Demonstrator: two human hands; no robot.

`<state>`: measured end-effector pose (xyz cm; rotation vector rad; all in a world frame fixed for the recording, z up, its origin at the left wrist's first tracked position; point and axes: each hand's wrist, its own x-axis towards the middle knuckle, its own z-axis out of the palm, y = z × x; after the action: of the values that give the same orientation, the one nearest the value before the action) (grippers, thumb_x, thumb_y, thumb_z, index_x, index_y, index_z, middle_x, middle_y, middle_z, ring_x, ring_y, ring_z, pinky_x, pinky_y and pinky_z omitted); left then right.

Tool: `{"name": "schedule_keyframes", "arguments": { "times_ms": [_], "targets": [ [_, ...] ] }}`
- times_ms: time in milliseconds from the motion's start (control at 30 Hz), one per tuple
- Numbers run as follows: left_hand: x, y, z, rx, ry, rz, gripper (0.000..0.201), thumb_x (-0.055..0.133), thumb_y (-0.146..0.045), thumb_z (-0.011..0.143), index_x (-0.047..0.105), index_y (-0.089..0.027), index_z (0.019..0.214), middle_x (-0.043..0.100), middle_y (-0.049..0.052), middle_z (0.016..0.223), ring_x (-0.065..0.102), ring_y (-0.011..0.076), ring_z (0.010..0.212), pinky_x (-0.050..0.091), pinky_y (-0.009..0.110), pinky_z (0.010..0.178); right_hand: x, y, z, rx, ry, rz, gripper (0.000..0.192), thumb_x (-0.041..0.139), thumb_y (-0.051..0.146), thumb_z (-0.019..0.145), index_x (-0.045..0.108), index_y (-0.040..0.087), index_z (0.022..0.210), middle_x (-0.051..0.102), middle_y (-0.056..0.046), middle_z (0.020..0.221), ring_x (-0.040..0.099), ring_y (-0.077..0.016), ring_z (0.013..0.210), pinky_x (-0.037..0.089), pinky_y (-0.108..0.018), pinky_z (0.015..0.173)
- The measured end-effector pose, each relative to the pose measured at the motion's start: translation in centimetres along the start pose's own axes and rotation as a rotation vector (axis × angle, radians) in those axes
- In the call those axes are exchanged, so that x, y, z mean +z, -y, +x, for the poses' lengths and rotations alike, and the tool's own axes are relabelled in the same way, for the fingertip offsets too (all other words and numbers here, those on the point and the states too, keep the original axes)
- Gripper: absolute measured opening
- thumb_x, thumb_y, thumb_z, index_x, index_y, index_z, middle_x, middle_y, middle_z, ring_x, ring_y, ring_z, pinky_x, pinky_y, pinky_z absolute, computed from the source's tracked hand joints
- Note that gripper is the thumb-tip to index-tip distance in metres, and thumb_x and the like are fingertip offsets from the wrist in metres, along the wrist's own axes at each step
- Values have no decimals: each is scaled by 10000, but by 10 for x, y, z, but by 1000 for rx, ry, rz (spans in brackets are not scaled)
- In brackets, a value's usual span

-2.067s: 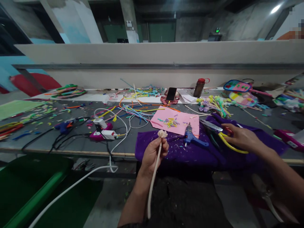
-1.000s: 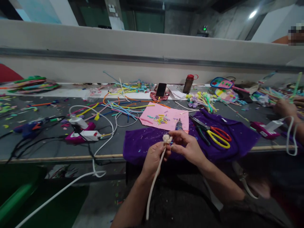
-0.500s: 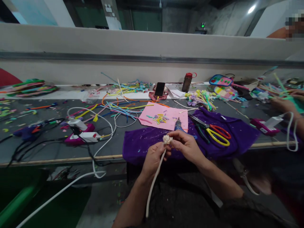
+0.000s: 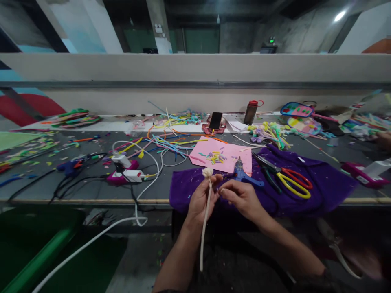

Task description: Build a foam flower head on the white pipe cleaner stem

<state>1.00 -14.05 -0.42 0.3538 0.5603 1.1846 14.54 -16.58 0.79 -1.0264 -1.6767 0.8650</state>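
A cream-white flower [image 4: 207, 172] on a long pale stem [image 4: 204, 236] is held upright between the thumb and fingers of my left hand [image 4: 200, 199]. The stem hangs down past the wrist. Just right of it, my right hand [image 4: 244, 197] has its thumb and forefinger pinched together close to the left fingertips; whatever they may hold is too small to make out. Beyond my right hand, a blue glue gun [image 4: 241, 176] lies on the purple cloth [image 4: 183, 189], its nozzle over a pink sheet [image 4: 200, 147] with short coloured pieces on it.
Scissors [image 4: 295, 185] with red and yellow handles lie on the cloth at right. Power strips [image 4: 117, 177] and a looping white cable [image 4: 91, 240] are at left. Coloured stems [image 4: 168, 142], a phone [image 4: 216, 120] and a bottle [image 4: 251, 112] stand farther back. Another person's hand [image 4: 383, 140] is at far right.
My right hand has come off the flower head and moved to its right. The flower now stands clear above my left fingers. The whole view has shifted left and up.
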Motion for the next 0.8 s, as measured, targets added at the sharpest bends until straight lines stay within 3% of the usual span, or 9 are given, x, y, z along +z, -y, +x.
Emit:
{"name": "schedule_keyframes", "arguments": {
  "times_ms": [133, 267, 367, 500, 800],
  "targets": [
    [2, 0, 5, 85, 34, 94, 172, 667, -247, 674, 663, -113, 783, 675, 56, 799, 628, 147, 708, 492, 219, 591, 22, -3, 16, -1, -13, 21, 203, 538, 326, 802, 612, 154, 724, 560, 9, 621, 472, -85, 498, 377, -197, 475],
    [3, -1, 6, 195, 63, 134, 232, 694, -252, 639, 679, -118, 828, 685, 58, 785, 635, 171, 731, 491, 239, 622, 29, -5, 26, 24, -41, 87, 247, 504, 361, 818, 584, 155, 709, 529, 20, 566, 460, -81, 456, 365, -191, 440],
    [2, -6, 5, 170, 99, 153, 282, 674, -258, 660, 675, -121, 906, 687, 76, 869, 635, 172, 748, 486, 239, 626, 26, -6, 26, 22, -60, 59, 253, 494, 353, 822, 561, 159, 672, 510, 25, 521, 441, -77, 430, 347, -186, 421],
    [-3, -9, 5, 154, 124, 194, 260, 698, -223, 636, 679, -120, 874, 685, 63, 831, 627, 140, 720, 468, 208, 637, 20, -5, 25, -28, -85, -28, 247, 497, 293, 807, 533, 160, 602, 511, 20, 523, 422, -76, 454, 340, -186, 444],
    [-12, -4, 11, 165, 57, 201, 230, 746, -221, 590, 673, -109, 777, 670, 37, 695, 618, 127, 648, 459, 221, 674, 24, -5, 22, -83, -47, -175, 252, 491, 270, 800, 537, 156, 580, 474, 25, 526, 415, -82, 480, 323, -197, 471]
  ]
}}
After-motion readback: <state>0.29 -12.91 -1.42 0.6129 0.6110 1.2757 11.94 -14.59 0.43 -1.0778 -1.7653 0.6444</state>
